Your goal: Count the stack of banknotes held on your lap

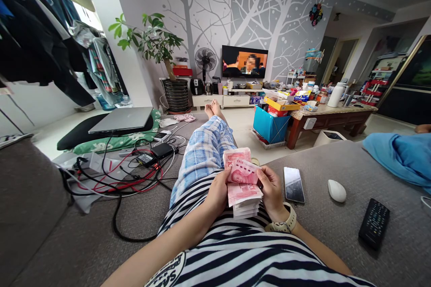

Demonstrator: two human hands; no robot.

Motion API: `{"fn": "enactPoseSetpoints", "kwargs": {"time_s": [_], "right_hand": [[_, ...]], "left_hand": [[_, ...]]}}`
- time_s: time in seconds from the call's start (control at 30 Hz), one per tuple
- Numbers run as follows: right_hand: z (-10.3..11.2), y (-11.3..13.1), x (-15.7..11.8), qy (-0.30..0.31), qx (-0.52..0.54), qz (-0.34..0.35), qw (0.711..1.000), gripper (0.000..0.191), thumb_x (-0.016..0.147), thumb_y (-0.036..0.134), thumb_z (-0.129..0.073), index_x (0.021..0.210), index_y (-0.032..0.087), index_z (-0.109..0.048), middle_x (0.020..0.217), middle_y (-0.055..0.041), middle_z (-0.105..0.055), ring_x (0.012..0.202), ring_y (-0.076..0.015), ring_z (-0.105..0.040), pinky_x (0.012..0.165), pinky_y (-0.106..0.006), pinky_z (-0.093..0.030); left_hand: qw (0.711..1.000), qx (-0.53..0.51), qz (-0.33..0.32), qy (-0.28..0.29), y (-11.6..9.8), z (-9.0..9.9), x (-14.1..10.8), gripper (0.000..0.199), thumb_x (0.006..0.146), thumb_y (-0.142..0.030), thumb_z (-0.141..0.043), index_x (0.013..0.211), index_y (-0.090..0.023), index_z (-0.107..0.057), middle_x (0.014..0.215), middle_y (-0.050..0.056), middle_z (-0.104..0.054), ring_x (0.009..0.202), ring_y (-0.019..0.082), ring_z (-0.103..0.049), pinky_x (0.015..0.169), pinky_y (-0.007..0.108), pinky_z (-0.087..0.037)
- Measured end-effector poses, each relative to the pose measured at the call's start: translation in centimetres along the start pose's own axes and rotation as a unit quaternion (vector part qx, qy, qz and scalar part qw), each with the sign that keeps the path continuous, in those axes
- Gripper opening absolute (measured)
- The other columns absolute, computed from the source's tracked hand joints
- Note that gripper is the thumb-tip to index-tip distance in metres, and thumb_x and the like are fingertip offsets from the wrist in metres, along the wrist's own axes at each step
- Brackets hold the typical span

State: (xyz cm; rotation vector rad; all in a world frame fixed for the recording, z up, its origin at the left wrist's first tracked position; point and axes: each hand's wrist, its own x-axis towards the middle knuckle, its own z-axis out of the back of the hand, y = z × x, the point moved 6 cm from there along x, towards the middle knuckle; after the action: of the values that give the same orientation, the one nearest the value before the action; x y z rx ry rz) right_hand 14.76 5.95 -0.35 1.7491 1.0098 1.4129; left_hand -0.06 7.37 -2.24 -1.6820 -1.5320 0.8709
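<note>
A grey sofa [319,224] is sat on. The money stack [243,186] is gripped between both closed hands, left hand [218,190] and right hand [271,190]. The top note is tipped up from the stack.

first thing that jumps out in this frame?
The stack of pink banknotes, low in the centre over the striped shirt, held between the left hand and the right hand. Next the sofa beside it: a phone, a white mouse and a black remote lie to the right, a tangle of red and black cables to the left. Far back, the TV glows on the tree-patterned wall.
</note>
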Motion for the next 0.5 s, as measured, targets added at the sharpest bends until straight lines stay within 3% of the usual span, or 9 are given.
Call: {"fn": "enactPoseSetpoints", "kwargs": {"time_s": [0.5], "right_hand": [[-0.01,0.04,0.0,-0.001,0.004,-0.009,1.0,0.031,0.088,0.043,-0.057,0.068,0.019,-0.052,0.061,0.004,-0.042,0.058,-0.0112,-0.035,0.055,-0.024,-0.031]], "left_hand": [[1.0,0.015,-0.013,-0.002,-0.33,-0.04,-0.04,0.025,0.072,-0.039,-0.066,0.068,-0.015,-0.069,0.076,0.007,-0.075,0.072,0.022,-0.068,0.076,0.035,-0.054]]}}
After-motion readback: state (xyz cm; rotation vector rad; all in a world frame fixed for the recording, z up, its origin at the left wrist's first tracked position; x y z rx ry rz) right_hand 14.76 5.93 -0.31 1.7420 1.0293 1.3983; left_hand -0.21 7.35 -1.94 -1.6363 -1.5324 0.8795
